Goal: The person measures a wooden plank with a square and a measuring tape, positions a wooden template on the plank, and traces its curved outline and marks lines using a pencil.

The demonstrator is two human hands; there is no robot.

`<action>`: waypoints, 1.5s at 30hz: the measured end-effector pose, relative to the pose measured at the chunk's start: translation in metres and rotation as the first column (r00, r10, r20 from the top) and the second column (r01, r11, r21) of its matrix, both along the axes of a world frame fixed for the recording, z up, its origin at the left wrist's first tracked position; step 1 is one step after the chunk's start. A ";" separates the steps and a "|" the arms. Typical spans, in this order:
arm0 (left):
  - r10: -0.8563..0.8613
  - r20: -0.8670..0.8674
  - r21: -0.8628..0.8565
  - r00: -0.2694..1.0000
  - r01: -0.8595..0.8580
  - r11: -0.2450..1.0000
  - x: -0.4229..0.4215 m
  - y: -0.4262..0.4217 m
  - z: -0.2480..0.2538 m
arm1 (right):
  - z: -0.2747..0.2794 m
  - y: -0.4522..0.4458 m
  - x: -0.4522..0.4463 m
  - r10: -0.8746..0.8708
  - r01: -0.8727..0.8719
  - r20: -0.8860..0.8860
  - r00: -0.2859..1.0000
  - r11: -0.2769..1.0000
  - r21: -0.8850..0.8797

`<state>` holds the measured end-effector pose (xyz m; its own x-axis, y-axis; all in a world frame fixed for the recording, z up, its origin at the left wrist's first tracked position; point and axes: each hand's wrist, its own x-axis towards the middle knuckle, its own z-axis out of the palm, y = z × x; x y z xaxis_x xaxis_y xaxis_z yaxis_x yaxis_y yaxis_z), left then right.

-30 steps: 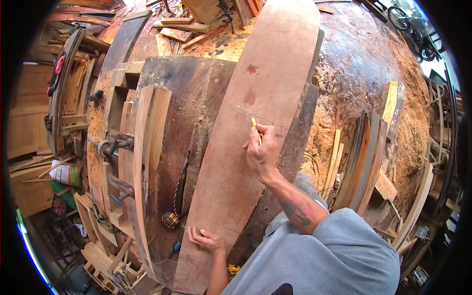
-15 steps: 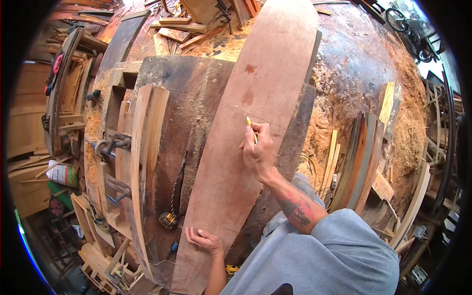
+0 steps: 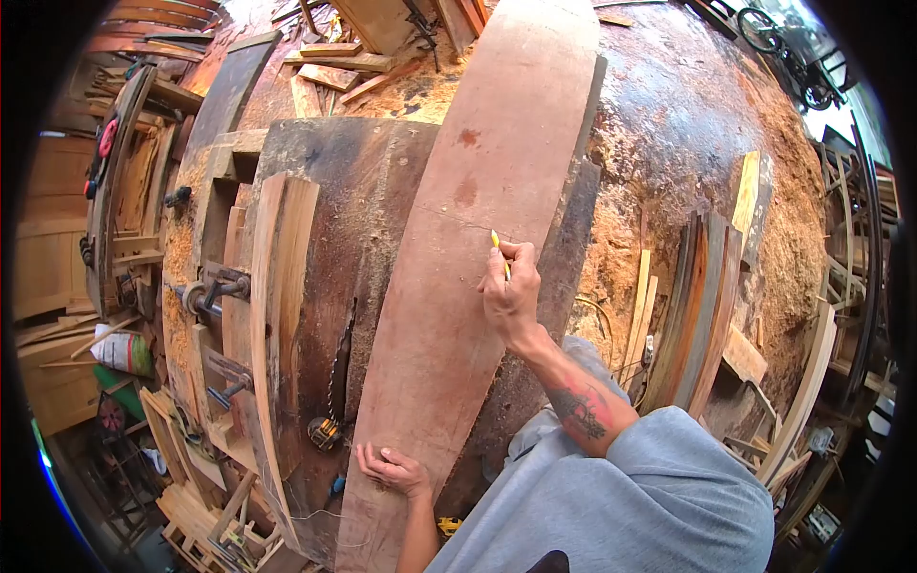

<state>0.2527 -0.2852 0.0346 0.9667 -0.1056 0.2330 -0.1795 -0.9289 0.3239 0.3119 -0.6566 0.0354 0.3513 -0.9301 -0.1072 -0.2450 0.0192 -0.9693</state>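
A long reddish-brown wooden board (image 3: 430,315) lies lengthwise over the workbench, with two dark stains and a thin pencilled line across it. My right hand (image 3: 509,294) is closed on a yellow pencil (image 3: 496,243) above the middle of the board, close to that line. At the board's near end, my left hand (image 3: 394,472) rests on the surface near its left edge, fingers slightly curled and apart, holding nothing. A yellow and black tape measure (image 3: 325,433) sits on the bench left of the board.
Curved wooden pieces (image 3: 277,315) stand left of the board beside metal clamps (image 3: 215,293). More planks (image 3: 702,306) lean at the right above sawdust on the floor. Offcuts (image 3: 334,72) lie beyond the bench. A bicycle (image 3: 793,57) is at the upper right.
The pencil in my right hand has moved slightly left and then back right along the line. My left hand has stayed on the board. The view has shifted a little.
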 end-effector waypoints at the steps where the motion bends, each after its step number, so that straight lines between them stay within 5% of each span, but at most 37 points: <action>1: 0.002 -0.001 -0.005 1.000 -0.002 1.000 0.000 0.000 0.000 | 0.002 0.000 -0.002 -0.007 0.007 0.000 1.000 1.000 0.000; 13: 0.001 0.012 0.076 1.000 -0.002 0.997 -0.001 -0.002 0.004 | 0.008 0.002 -0.024 -0.041 0.041 0.017 0.999 0.999 -0.012; 16: -0.002 0.018 0.042 1.000 0.001 0.999 0.000 0.002 0.000 | 0.035 -0.001 -0.016 -0.076 0.059 0.078 0.994 0.979 0.197; 19: 0.010 -0.008 0.035 1.000 -0.010 0.999 -0.001 0.000 0.002 | 0.021 0.001 -0.006 -0.055 0.037 0.099 0.994 0.984 0.175; 21: 0.006 -0.005 0.038 1.000 -0.006 0.999 0.000 0.001 0.003 | -0.005 0.005 0.003 -0.026 0.028 0.023 0.999 0.997 -0.070; 24: 0.005 -0.010 0.036 1.000 -0.004 0.999 0.000 0.002 0.003 | -0.003 0.008 0.016 0.031 -0.030 0.009 0.999 0.994 -0.107; 34: -0.013 -0.013 -0.010 1.000 0.013 1.000 0.001 0.000 0.003 | 0.026 0.008 0.021 -0.021 0.014 0.090 0.996 0.997 0.074; 45: -0.020 0.012 -0.006 1.000 0.020 1.000 0.003 0.000 0.000 | 0.016 0.017 0.025 0.146 -0.147 -0.030 0.989 0.989 -0.006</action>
